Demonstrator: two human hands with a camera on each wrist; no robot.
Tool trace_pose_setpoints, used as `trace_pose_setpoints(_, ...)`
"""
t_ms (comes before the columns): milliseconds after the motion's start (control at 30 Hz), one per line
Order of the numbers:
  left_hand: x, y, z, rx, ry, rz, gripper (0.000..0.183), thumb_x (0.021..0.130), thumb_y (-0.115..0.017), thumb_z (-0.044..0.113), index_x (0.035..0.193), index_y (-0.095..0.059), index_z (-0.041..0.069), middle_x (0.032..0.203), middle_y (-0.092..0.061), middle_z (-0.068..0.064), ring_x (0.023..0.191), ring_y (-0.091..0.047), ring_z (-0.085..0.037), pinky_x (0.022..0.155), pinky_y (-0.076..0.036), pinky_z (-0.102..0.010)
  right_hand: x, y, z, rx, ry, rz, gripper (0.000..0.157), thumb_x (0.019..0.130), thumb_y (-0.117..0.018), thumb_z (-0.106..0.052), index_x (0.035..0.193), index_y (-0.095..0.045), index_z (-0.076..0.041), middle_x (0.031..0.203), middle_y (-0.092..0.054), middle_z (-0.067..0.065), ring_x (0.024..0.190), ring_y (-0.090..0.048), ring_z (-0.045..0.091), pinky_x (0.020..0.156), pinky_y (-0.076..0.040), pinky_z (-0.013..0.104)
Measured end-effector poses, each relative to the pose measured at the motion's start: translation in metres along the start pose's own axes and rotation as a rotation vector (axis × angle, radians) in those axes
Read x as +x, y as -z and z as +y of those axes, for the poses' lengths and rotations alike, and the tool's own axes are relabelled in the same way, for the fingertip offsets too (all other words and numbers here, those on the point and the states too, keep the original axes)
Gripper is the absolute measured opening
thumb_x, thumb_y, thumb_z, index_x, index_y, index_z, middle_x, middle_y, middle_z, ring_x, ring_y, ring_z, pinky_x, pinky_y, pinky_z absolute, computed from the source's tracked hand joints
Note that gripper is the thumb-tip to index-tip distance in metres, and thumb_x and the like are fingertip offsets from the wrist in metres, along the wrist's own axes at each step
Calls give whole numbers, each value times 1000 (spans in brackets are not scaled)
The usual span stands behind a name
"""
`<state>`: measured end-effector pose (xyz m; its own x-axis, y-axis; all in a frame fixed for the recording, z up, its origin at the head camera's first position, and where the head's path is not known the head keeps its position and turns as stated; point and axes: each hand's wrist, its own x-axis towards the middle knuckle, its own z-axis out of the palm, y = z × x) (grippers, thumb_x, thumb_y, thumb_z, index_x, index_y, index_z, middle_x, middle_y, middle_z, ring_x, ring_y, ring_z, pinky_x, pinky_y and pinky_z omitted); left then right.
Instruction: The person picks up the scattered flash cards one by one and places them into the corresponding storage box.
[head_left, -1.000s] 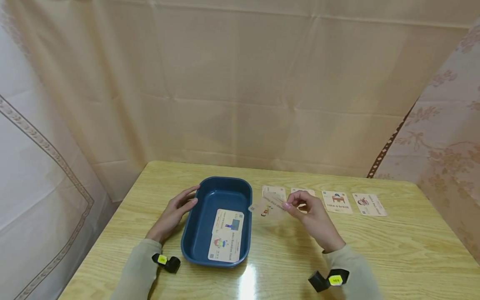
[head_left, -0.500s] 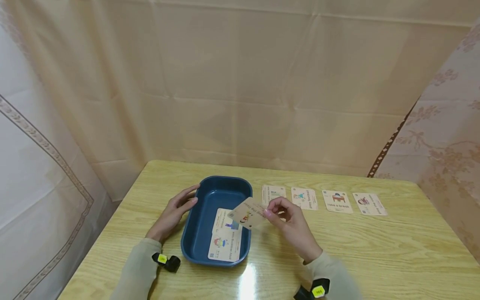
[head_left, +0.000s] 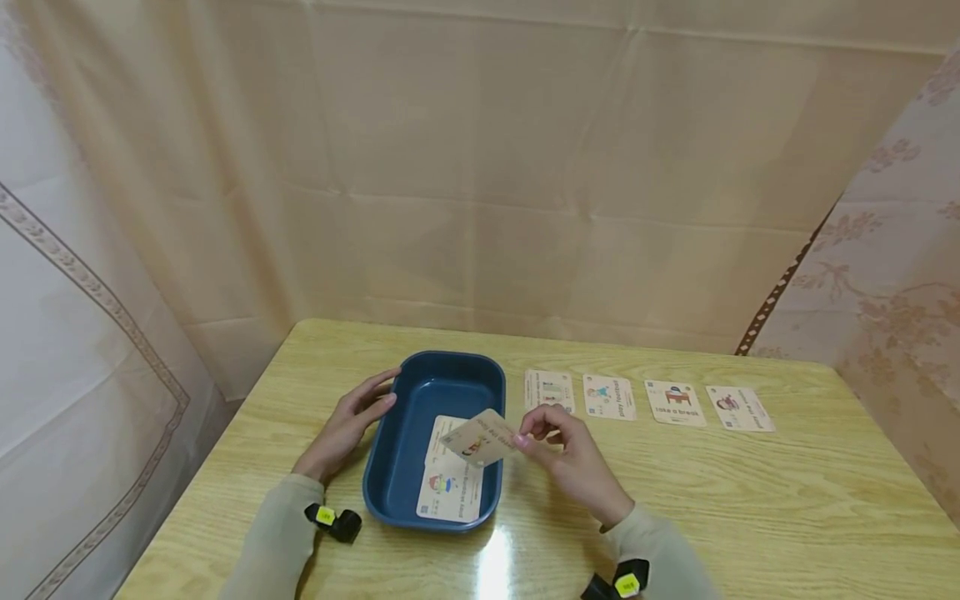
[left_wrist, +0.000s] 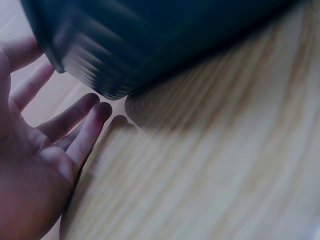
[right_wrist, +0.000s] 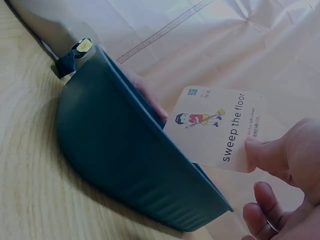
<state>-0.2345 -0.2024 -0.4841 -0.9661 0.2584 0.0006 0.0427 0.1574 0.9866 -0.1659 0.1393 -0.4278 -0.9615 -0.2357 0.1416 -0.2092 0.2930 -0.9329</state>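
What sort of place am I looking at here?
Probably an indoor tabletop workspace screened off with fabric: there's a wood-grain table, beige cloth hanging behind it and floral cloth along the picture's right.

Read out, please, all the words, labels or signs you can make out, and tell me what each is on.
"sweep the floor": held card, in the right hand; smaller print only partly legible.
"play football": second table card from the left.
"take a break": third table card.
Too blurred or small to read surely: first table card, fourth table card, near tray card, far tray card, both wrist tags.
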Motion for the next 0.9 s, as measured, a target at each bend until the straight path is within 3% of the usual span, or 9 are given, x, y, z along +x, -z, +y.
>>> trace_pose_setpoints(467, 0, -1, 0, -7, -4, -3, 53, 104, -59, 35, 154, -45, 22, 156, -41, -14, 141, -40, -37, 114, -34, -58, -1, -8, 5, -30, -6, -17, 16, 88, -78, -8, 97, -66, -14, 90, -55, 5, 90, -53, 23, 84, -37, 39)
trace_pose_setpoints(900, 0, -1, 1, -25, 12, -7, 54, 104, -59, 35, 154, -45, 23, 157, -40, -13, 142, -38, -37, 115, -32, -58, 0, 0, 5, -66, -36, -17, 19, 89, -79, -11, 104, -68, -9, 94, -56, 10, 92, -53, 23, 85, -39, 40)
